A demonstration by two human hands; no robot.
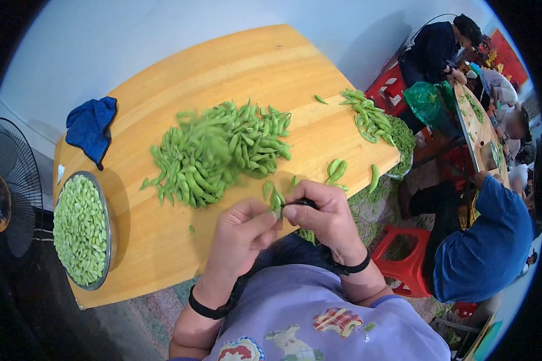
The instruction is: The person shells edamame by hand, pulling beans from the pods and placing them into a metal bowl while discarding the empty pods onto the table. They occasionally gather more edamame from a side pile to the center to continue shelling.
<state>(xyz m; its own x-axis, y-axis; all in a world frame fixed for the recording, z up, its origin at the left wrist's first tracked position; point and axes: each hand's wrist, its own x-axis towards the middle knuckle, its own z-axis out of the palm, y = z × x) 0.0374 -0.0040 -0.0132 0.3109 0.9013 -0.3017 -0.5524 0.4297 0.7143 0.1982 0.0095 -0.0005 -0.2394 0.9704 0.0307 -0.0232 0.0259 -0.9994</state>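
A green soybean pod (276,200) is pinched upright between thumb and fingers of my left hand (244,231), just over the front edge of the table. My right hand (326,218) is closed against the same pod, thumb and index finger meeting at its side. Something small and black (304,203) sits at my right index finger; its kind is hard to make out. Just beyond my hands lies a large heap of soybean pods (223,153), partly blurred. A few loose pods (337,171) rest to the right of the hands.
A metal bowl (109,237) full of shelled green beans (81,231) stands at the table's left end, near a blue cloth (91,128) and a black fan (9,180). More pods (367,117) lie at the right end. Other people sit at another table (473,129); a red stool (403,259) stands nearby.
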